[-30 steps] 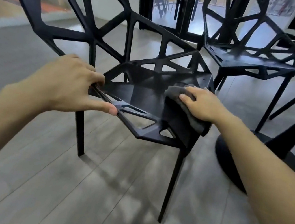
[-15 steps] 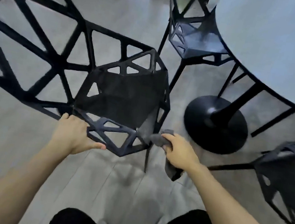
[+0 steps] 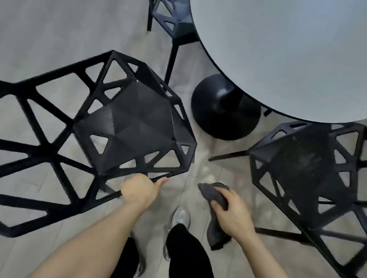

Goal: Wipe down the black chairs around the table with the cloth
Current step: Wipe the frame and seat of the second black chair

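Between chairs, it seems: left hand [image 3: 138, 190] grips the 9 o'clock chair [image 3: 132, 127]; right hand [image 3: 232, 213] clutches the cloth [image 3: 211, 193] in mid-air. Next likely needs reaching the dusty 3 o'clock chair [image 3: 311, 161].

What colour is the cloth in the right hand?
Dark grey. The cloth shows in the head view, its only view, gripped by the right hand.

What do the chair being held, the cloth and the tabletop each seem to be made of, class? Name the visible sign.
Chair: probably moulded plastic or cast metal, matt black; rigid faceted seat, thin open struts.
Cloth: soft dark grey fabric, maybe microfibre; it bunches and hangs limp from the right hand.
Tabletop: smooth pale laminate or painted board, faint sheen.
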`<state>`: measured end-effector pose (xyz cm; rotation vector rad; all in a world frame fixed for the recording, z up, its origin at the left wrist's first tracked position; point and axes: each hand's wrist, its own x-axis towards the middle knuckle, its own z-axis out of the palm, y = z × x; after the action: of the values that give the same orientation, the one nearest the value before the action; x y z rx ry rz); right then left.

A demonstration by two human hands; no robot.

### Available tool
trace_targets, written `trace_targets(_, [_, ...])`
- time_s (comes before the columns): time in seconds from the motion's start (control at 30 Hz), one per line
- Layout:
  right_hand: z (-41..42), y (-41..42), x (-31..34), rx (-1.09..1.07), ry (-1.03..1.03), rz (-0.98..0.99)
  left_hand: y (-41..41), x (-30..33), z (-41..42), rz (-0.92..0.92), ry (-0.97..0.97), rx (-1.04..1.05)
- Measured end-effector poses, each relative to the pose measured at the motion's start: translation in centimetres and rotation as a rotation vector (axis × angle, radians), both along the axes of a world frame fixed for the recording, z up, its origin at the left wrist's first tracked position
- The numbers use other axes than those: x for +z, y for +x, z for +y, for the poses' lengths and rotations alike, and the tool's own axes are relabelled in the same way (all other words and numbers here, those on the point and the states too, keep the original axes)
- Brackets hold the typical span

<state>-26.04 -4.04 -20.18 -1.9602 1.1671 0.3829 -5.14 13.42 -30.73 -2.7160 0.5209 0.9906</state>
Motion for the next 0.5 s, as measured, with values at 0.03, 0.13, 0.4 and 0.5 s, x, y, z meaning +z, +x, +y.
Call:
trace_targets(0.03, [-0.3, 0.0, 1.1, -0.046, 0.017, -0.03, 0.2, 0.6, -1.0, 0.04, -0.01, -0.018])
trace_targets(0.13, [-1.3, -0.1, 5.1, -0.203, 0.07, -0.078, 0.7, 4.8, -3.3, 0.102, -0.062, -0.144])
trace_targets(0.4, [-3.1, -0.1, 13.8, -0.768, 0.422, -0.174, -7.0, 25.4, -4.5, 0.669, -0.631, -0.203])
trace_targets(0.5, [-3.0, 0.2, 16.7, -0.761, 0.562, -0.192, -9.4, 28.5, -6.1, 0.494, -0.879, -0.046])
